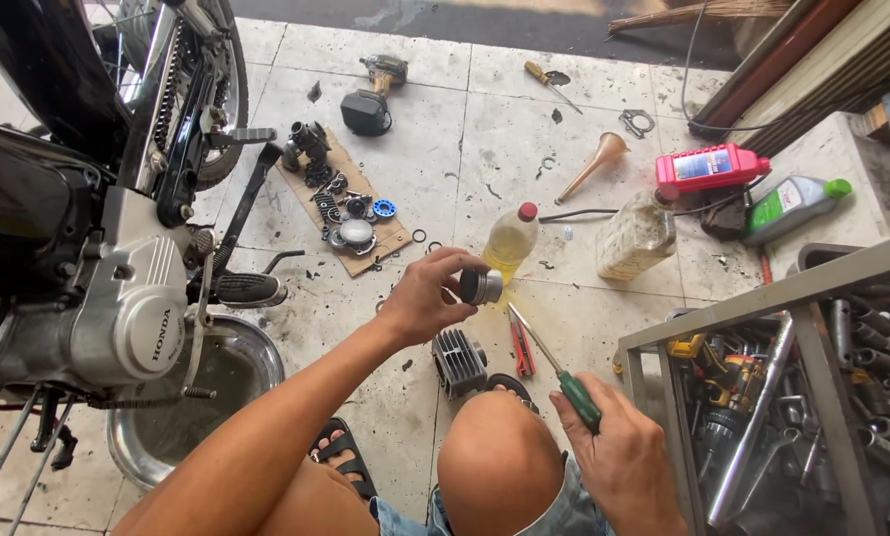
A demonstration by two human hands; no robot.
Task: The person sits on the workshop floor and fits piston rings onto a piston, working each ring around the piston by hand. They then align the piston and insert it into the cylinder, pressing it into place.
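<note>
Two hands were busy over a pale, stained tile floor point(415, 417) littered with dark specks. Your left hand point(427, 296) was clamped around a small metal piston point(480, 286), held up above the floor just in front of a bottle of yellow oil point(510, 241). Your right hand point(621, 459) was closed on the green handle of a screwdriver point(554, 367), its shaft pointing toward the piston. A finned cylinder point(459, 361) stood on the tiles below, near your knee. A motorcycle point(87, 248) stood at your left over a steel basin point(216, 397); small parts lay on cardboard point(350, 208). A metal rack point(792, 397) of tools stood at your right.
</note>
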